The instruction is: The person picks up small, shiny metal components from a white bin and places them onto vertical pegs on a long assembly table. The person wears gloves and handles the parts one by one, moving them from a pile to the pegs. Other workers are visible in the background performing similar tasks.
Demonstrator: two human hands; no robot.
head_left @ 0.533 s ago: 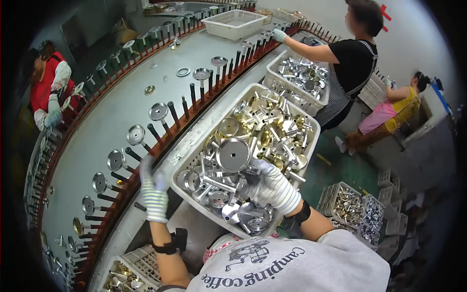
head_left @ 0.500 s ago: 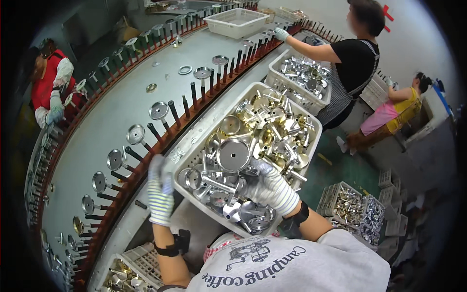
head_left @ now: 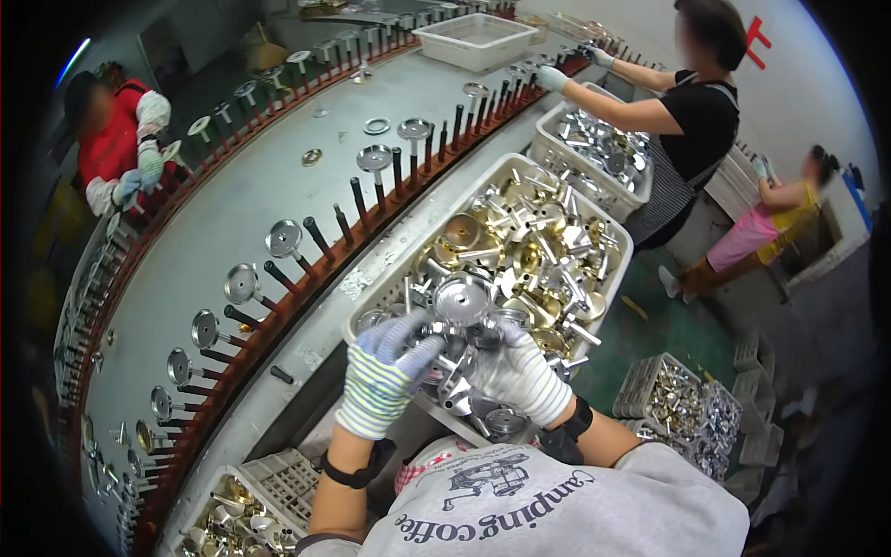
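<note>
Our left hand [head_left: 382, 376] near silver disc [head_left: 462, 299], fingers curled; our right hand [head_left: 522, 371] opposite, fingers partly hidden. Whether either grips, we cannot tell. Metal parts [head_left: 549, 249] fill white crate [head_left: 626, 249].

From here, the left forearm [head_left: 338, 497] runs almost straight ahead, and the right forearm [head_left: 608, 433] slants inward. The gloved left grip [head_left: 384, 373] leans inward, fingers bent; the gloved right grip [head_left: 527, 373] lies near it, fingers angled inward, their tips hard to make out.
</note>
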